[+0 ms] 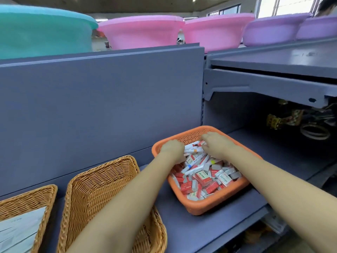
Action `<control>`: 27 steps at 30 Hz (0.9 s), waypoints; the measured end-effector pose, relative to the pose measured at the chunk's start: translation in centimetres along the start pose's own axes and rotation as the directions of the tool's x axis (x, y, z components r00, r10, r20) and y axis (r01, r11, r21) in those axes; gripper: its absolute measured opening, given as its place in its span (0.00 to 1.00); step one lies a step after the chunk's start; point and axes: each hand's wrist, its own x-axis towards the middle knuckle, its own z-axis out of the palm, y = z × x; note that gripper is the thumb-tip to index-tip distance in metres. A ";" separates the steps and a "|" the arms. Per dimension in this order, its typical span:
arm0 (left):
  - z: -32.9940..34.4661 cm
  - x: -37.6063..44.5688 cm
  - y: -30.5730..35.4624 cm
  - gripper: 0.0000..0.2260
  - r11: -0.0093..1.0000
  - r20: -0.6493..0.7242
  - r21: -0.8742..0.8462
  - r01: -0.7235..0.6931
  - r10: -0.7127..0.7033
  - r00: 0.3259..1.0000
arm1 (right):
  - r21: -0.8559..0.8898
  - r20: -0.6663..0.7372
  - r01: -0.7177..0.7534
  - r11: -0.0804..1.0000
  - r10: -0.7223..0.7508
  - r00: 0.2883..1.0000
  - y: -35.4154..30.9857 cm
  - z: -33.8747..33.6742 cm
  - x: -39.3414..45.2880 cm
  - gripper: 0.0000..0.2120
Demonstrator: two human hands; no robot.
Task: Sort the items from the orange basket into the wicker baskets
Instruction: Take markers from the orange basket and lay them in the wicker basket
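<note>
Hands reach into the orange basket (200,205), which sits on a blue-grey shelf (182,234) and serves as the landmark. The left hand (172,149) lies at the basket's far left corner, fingers curled down into the white marker pens (195,162); whether it grips one cannot be told. The right hand (217,144) hovers over the basket's far side, fingertips bent round a small red-and-white box (202,143). Red and white boxes (202,178) fill the nearer half of the basket, with the pens heaped beyond them. Just left of the basket stands a wicker basket (102,179); a second wicker basket (27,201), further left, holds a pale sheet of paper (20,229). Above and behind the basket, teal (42,31), pink (142,31) and purple plastic tubs (273,30) line the top shelf.
</note>
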 end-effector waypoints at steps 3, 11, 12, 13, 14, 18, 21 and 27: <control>0.1 0.4 0.9 0.09 0.998 -0.016 0.039 0.058 -0.057 0.998 | 0.036 0.000 0.042 0.999 -0.042 0.999 0.5 0.5 0.5 0.18; 1.1 1.8 2.1 0.12 0.982 -0.055 0.105 0.159 -0.154 0.987 | 0.072 -0.021 0.114 0.991 -0.112 0.993 1.4 1.5 0.9 0.16; 1.3 1.9 2.2 0.13 0.982 -0.058 0.088 0.165 -0.161 0.985 | 0.075 -0.029 0.123 0.990 -0.121 0.992 1.5 1.5 0.9 0.16; 1.4 1.9 2.2 0.13 0.982 -0.059 0.069 0.174 -0.170 0.984 | 0.083 -0.038 0.131 0.988 -0.128 0.991 1.7 1.4 0.9 0.16; 1.4 1.9 2.2 0.14 0.983 -0.062 0.051 0.177 -0.174 0.983 | 0.092 -0.051 0.139 0.986 -0.134 0.990 1.8 1.3 0.8 0.16; 1.3 1.4 2.1 0.14 0.986 -0.070 0.013 0.164 -0.163 0.984 | 0.100 -0.087 0.157 0.983 -0.148 0.985 2.4 0.9 0.8 0.15; 1.0 0.9 1.8 0.10 0.991 -0.048 -0.027 0.128 -0.130 0.990 | 0.103 -0.098 0.157 0.982 -0.147 0.984 2.8 0.5 0.7 0.16; 0.7 0.6 0.8 0.04 0.967 -0.033 -0.222 0.123 -0.133 0.991 | 0.143 -0.196 0.134 0.981 -0.105 0.975 3.1 -0.2 0.6 0.14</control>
